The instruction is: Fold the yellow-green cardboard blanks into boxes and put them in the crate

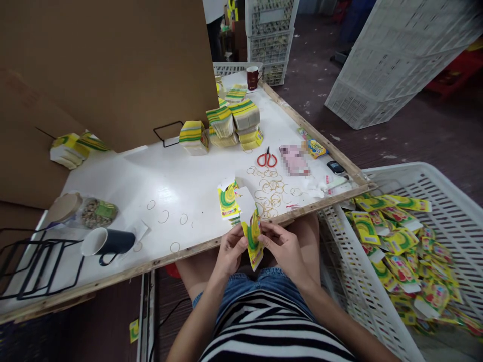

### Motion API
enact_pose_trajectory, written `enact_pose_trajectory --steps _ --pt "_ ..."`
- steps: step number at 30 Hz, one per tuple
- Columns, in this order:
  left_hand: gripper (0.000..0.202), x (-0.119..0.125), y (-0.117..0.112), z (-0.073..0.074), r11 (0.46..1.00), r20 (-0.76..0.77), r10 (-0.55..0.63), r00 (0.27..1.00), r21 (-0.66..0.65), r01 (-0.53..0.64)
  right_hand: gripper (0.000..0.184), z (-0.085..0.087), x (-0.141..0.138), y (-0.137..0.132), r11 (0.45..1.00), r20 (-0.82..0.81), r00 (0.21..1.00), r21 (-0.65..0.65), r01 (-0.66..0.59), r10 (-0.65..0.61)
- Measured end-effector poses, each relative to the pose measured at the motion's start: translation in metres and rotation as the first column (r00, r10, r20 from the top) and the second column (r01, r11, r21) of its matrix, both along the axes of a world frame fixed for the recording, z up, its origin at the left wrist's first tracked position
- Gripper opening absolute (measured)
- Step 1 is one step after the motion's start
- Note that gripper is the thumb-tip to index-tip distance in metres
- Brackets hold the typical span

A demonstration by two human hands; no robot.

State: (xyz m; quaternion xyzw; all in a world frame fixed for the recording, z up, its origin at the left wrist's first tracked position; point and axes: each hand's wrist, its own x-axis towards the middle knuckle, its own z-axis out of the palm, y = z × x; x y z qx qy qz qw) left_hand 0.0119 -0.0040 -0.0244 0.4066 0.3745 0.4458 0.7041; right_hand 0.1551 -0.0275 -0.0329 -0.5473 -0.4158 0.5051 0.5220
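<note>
Between both hands, just over the table's front edge, is a yellow and green printed card box [252,236] with a white flap standing up. My left hand [231,251] pinches its left side, thumb on the printed face. On its right side my right hand [283,249] grips it with thumb and fingers. Right behind it on the table lies a small stack of flat yellow cartons [228,200], partly hidden by the held box. Loose rubber bands [270,188] are scattered to the right of that stack, near red-handled scissors [267,159].
Banded carton bundles [222,123] stand at the back by a cardboard sheet [105,65]. A dark mug [109,243], a jar [98,213] and a black wire rack [41,266] are at left. To my right, a white crate [449,186] holds many yellow packs.
</note>
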Motion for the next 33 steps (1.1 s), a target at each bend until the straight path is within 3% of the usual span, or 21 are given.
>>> enact_pose_trajectory --steps 5,11,16,21,33 --pt "0.053 0.0 0.003 0.004 0.996 0.044 -0.065 0.997 0.058 0.063 0.041 -0.004 -0.001 -0.001 0.998 0.05 0.997 0.02 -0.064 0.063" --pt "0.045 -0.003 0.001 -0.001 0.998 0.048 0.034 0.998 -0.054 -0.032 0.041 0.003 0.001 -0.001 0.991 -0.01 0.991 0.012 -0.137 0.137" --pt "0.044 -0.004 -0.001 -0.011 0.992 0.012 0.09 0.996 -0.095 -0.089 0.033 0.002 -0.001 0.002 0.995 -0.141 0.987 -0.055 -0.085 0.076" --pt "0.046 -0.003 0.0 -0.016 0.994 -0.098 0.091 0.991 -0.046 -0.096 0.029 -0.006 -0.003 0.003 0.999 -0.054 0.998 -0.051 0.006 -0.008" --pt "0.028 0.0 0.005 0.004 0.97 -0.207 0.239 0.949 0.018 -0.241 0.026 -0.001 -0.008 0.005 0.997 0.154 0.988 0.082 -0.015 0.002"
